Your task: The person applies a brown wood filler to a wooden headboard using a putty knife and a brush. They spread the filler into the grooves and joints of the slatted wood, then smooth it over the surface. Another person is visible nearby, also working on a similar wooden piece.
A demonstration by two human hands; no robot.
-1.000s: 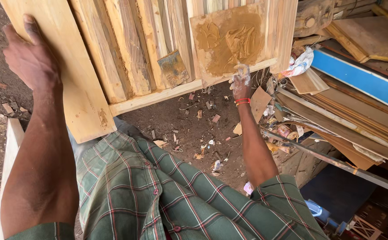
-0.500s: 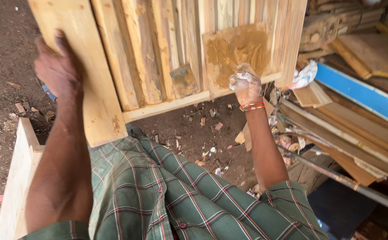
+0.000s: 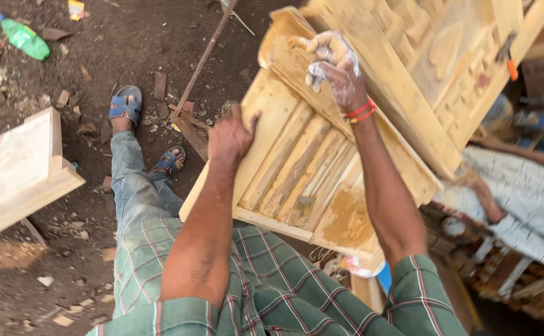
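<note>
I have the left hand (image 3: 231,134) flat on the edge of the wooden panel (image 3: 284,168), fingers spread and pressing rather than gripping, which seems to be what keeps the panel steady on my lap. The panel lies tilted across my knees, ribbed slats up, with a patch of brown filler paste (image 3: 348,219) smeared on a board (image 3: 347,239) at its near corner and a small scraper (image 3: 302,210) lying on the slats beside it. The right hand (image 3: 337,71), coated in pale paste and wearing red bands at the wrist, is up at the far end of the panel with fingers curled; a dab of filler seems to sit on the fingertips, though I cannot tell for sure. A second carved frame (image 3: 434,68) leans just behind it.

Half a second ago the right hand was low at the paste patch; now it has lifted to the far end. The view has swung too, so my sandalled feet (image 3: 126,104) and the dirt floor (image 3: 48,74) show.
</note>
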